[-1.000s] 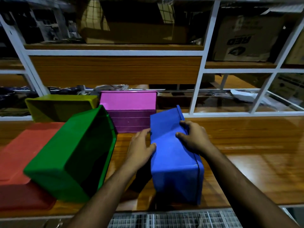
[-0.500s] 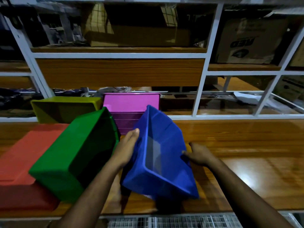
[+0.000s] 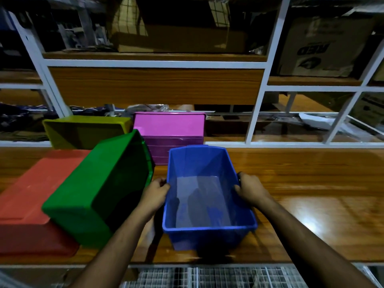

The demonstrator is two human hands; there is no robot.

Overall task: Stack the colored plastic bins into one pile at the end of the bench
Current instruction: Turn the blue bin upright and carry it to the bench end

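A blue bin [image 3: 204,233] sits upright, mouth up and empty, on the wooden bench [image 3: 311,194] in front of me. My left hand [image 3: 154,194] grips its left rim and my right hand [image 3: 248,189] grips its right rim. Left of it a green bin [image 3: 97,194] lies tilted on its side, leaning over a red bin [image 3: 27,206] that lies bottom up. Behind them a yellow-green bin [image 3: 87,132] lies on its side with its mouth toward me, and a pink bin [image 3: 170,129] stands bottom up.
A white metal shelf frame [image 3: 256,113] runs along the back of the bench, with cardboard boxes [image 3: 320,44] on the upper shelves. Bare wood stretches to the right of the blue bin. A wire grid [image 3: 207,277] shows below the bench's front edge.
The blue bin lay bottom up, was tipped over onto its side, and now stands mouth up. Both hands shifted from its base to its two side rims.
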